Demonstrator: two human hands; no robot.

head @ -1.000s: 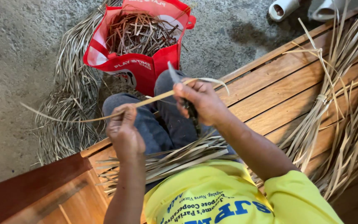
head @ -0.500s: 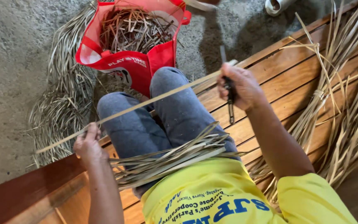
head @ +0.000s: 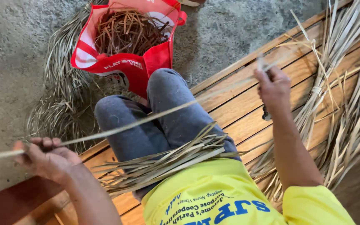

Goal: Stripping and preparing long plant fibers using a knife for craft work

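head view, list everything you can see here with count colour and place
leaf strip: one, pale tan, stretched taut between both hands across the knees
knife: one, dark handle, in the right hand, blade blurred
cut strips: one bunch, tan, lying across the lap
shopping bag: one, red, on the ground past the knees, filled with brown scraps
dried leaves: one heap, grey-tan, on the ground beside the bag
leaf bundles: several, tan, tied, on the bench at right
wooden bench: one, brown slats, under the person
left hand: pinching the strip's left end
right hand: holding the knife and the strip
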